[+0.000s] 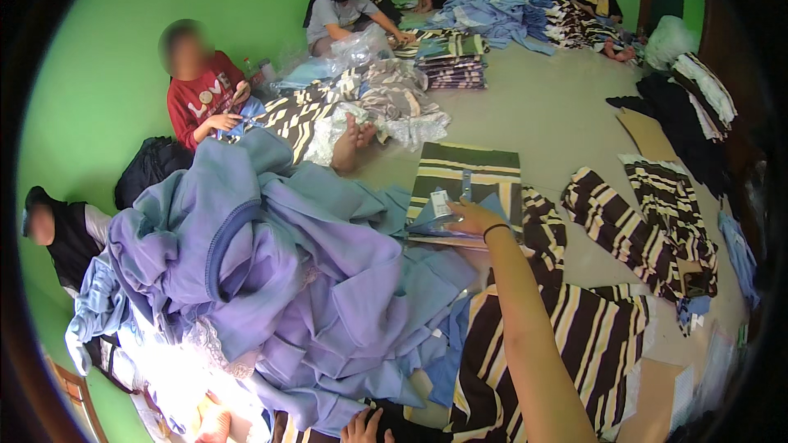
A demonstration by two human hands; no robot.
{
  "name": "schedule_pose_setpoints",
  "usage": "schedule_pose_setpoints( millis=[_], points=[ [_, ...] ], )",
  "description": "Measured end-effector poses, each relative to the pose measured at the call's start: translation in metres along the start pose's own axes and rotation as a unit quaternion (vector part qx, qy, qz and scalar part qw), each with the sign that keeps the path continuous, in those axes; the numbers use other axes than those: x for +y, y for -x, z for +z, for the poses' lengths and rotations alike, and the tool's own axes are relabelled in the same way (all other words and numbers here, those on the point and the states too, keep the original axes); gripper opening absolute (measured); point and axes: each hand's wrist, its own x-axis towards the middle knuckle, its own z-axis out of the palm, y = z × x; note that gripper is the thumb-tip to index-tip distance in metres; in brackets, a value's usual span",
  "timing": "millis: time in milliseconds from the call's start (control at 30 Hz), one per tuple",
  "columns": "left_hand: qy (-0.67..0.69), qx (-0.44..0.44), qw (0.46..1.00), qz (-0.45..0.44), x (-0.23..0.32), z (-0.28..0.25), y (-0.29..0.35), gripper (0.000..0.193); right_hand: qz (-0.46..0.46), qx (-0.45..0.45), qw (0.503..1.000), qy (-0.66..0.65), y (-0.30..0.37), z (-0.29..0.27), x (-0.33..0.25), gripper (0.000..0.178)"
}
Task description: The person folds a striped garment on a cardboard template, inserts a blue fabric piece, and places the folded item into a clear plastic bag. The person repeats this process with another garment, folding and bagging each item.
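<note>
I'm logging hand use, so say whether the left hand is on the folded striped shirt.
No, the right hand is over the folded striped shirt; the left hand is at the lower edge.

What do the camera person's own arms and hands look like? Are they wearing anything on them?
The right hand has no glove, and the right forearm shows no sleeve. A thin, dark band circles that wrist. The left hand has no glove either, but its wrist and forearm are out of sight, so I can't tell about a sleeve there.
</note>
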Motion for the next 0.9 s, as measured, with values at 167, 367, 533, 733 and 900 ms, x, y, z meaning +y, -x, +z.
schedule_pose_setpoints(
  millis=[167,367,533,733,900],
  points=[
    [-0.013,0.008,1.000,-0.008,-0.013,0.012,0.001,0.047,-0.117,0.138,0.980,-0.083,0.115,0.020,0.033,0.047],
    [-0.018,0.038,0.999,0.010,-0.021,0.019,0.008,0.040,0.112,0.015,0.979,-0.172,0.395,0.103,0.024,0.058],
    [-0.100,0.090,0.986,0.102,0.002,0.023,0.013,0.041,0.101,0.065,0.960,-0.253,0.512,0.141,-0.070,0.045],
    [-0.134,-0.064,0.956,0.253,0.066,0.071,0.097,0.033,0.102,-0.043,0.970,-0.214,0.527,0.153,-0.079,0.035],
    [-0.011,-0.084,0.966,0.243,0.074,0.079,0.113,0.021,0.185,0.062,0.979,0.052,0.525,0.132,-0.022,0.036]
  ],
)
